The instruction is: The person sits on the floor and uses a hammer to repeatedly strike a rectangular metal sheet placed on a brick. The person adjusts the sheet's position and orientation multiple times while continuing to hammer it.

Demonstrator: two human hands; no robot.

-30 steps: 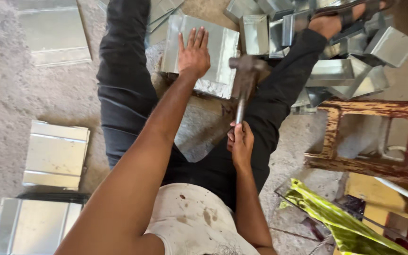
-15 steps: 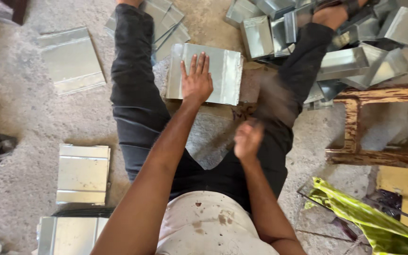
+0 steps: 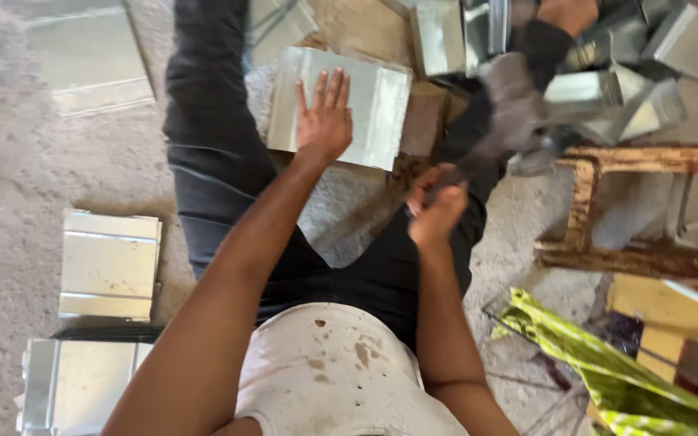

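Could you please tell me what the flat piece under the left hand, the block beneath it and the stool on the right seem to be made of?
The flat piece under the left hand looks like thin sheet metal: silvery, shiny, with folded edges. The block beneath seems to be wood, brown and matt, though blur leaves that open. The stool appears wooden, with worn reddish paint. The right hand grips a blurred hammer, apparently with a metal head.

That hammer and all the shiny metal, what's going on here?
A person sits on the floor with legs apart. The left hand presses flat on a metal sheet lying between the legs. The right hand grips a hammer, blurred in mid-swing beside the sheet. More folded metal pieces lie on the floor to the left, and a pile sits by the foot. A rusty stool stands to the right.
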